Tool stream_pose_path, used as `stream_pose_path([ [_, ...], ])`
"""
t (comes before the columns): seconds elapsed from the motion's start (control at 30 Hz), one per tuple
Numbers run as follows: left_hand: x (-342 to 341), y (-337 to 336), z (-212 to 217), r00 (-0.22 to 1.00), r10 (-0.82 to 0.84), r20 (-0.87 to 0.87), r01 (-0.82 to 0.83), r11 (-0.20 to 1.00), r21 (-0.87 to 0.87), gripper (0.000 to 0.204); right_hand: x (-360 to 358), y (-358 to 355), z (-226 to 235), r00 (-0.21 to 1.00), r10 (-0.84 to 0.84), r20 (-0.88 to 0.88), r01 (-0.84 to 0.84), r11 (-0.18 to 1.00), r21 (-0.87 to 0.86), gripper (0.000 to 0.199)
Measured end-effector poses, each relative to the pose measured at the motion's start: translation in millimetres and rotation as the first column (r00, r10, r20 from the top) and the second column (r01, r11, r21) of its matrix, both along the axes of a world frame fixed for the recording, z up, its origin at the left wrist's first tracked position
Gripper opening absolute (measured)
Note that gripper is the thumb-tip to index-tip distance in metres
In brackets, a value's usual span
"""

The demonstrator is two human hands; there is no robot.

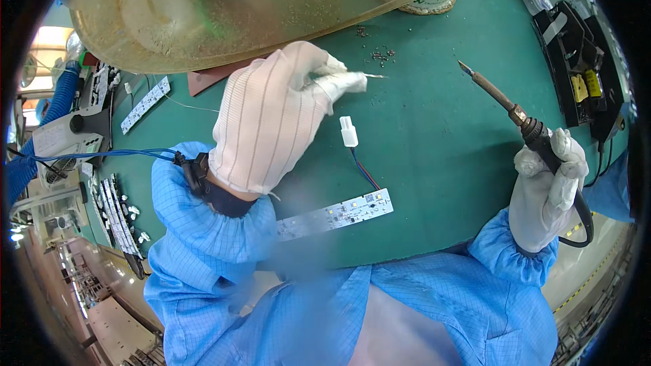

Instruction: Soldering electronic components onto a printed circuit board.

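My left hand [271, 115], in a striped white glove, pinches a thin length of solder wire [377, 76]. Its silvery tip pokes out past the fingertips over the green mat. In my right hand [550, 186], also gloved, is a soldering iron [505, 100], its tip pointing up and left, apart from everything. A white circuit board strip [366, 208] lies on the mat below and between the hands, its left part blurred by something close to the camera. Red and dark wires [365, 168] run from it to a white plug connector [348, 131].
A large cloudy, yellowish cover [271, 20] hangs over the back. Small solder bits [381, 56] dot the green mat [434, 135]. More board strips [146, 105] lie left, with a stack [116, 213] at the left edge. A black iron stand [576, 61] is far right.
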State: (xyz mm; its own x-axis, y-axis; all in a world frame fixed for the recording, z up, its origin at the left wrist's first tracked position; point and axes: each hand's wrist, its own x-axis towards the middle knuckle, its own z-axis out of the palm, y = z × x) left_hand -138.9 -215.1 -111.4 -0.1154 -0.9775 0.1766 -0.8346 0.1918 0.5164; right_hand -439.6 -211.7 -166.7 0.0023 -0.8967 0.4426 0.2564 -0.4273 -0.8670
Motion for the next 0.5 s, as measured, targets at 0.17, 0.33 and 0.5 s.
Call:
stream_pose_path([
  [0.17, 14.2, -12.5, -19.0, 0.94, -0.065, 0.334, 0.171, 0.939, -0.298, 0.022, 1.9, -1.6, 4.3, 0.998, 0.027, -0.059, -0.029, 0.999, -0.024, 0.043],
  [0.33, 4.9, -13.8, -21.9, 0.942, 0.023, 0.334, 0.091, 0.942, -0.322, 0.012, 4.8, 3.0, 5.3, 1.0, -0.001, -0.031, 0.002, 1.0, 0.02, 0.042],
  [0.5, 6.1, -15.0, -27.9, 0.925, 0.019, 0.381, 0.13, 0.924, -0.361, 0.013, 4.1, 6.6, 2.0, 0.999, -0.048, 0.02, 0.046, 0.997, 0.069, 0.043],
])
